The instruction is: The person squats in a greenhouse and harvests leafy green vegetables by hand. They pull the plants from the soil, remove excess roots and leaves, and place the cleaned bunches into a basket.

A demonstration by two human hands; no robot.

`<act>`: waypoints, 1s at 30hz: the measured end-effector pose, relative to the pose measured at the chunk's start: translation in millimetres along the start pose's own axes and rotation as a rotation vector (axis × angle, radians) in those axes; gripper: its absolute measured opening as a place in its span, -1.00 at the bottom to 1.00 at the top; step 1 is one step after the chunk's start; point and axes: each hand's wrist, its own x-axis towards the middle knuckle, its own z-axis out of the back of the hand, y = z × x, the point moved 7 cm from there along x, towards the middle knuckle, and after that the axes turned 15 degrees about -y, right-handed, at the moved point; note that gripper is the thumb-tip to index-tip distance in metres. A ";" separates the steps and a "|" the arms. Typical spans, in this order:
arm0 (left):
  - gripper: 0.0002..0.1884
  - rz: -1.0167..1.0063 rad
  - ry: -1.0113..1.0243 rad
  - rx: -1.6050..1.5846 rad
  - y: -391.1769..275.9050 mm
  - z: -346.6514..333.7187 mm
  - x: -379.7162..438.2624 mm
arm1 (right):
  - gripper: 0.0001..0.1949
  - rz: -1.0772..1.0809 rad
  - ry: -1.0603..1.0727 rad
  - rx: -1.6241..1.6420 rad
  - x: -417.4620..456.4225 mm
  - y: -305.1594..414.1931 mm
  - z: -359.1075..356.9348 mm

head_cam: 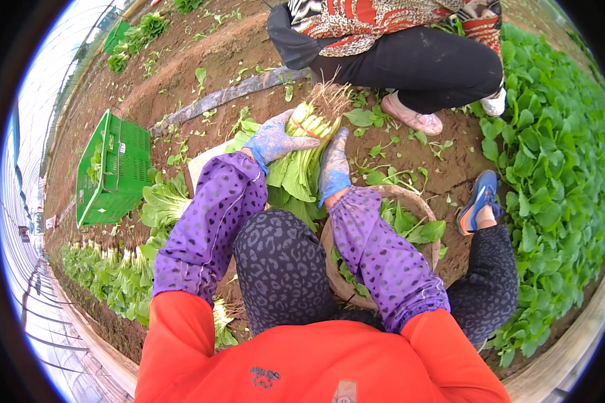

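Between my two hands is a bunch of leafy greens [300, 171], its pale stems circled by a red band [306, 130]. The bare roots [330, 98] point away from me and the leaves hang toward my knee. My left hand [280, 140], in a thin blue glove, grips the stems from the left with the thumb across them. My right hand [335, 163], gloved the same way, lies along the bunch's right side; its fingertips are partly behind the stems. Below my right forearm stands a round basin [426, 214] holding loose leaves [406, 224].
A green plastic crate [126, 151] stands at left. Bundled greens [116, 272] lie in a row nearer me. Across from me another person [408, 65] crouches close to the roots. A dense bed of growing greens [554, 191] borders the right side. A grey plastic strip [227, 95] crosses the soil.
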 end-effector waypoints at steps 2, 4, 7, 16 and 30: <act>-0.26 -0.027 0.009 -0.177 -22.4 2.5 -5.6 | -0.30 0.228 -0.145 -0.175 -5.8 11.2 -8.9; -0.43 -0.044 0.020 -0.430 -58.0 -3.0 -22.0 | -0.35 0.428 -0.100 -0.171 -12.0 32.8 -25.5; -0.48 -0.060 0.071 -0.665 -94.8 -6.9 -34.8 | -0.38 0.706 -0.098 -0.285 -28.7 63.0 -49.5; -0.56 -0.146 -0.046 -0.696 -127.2 26.8 -69.2 | -0.57 0.555 0.220 -0.137 -91.4 71.5 -119.8; -0.41 -0.456 -0.760 -0.516 -21.6 324.0 -268.1 | -0.38 0.732 0.575 -1.202 -138.3 80.6 -156.6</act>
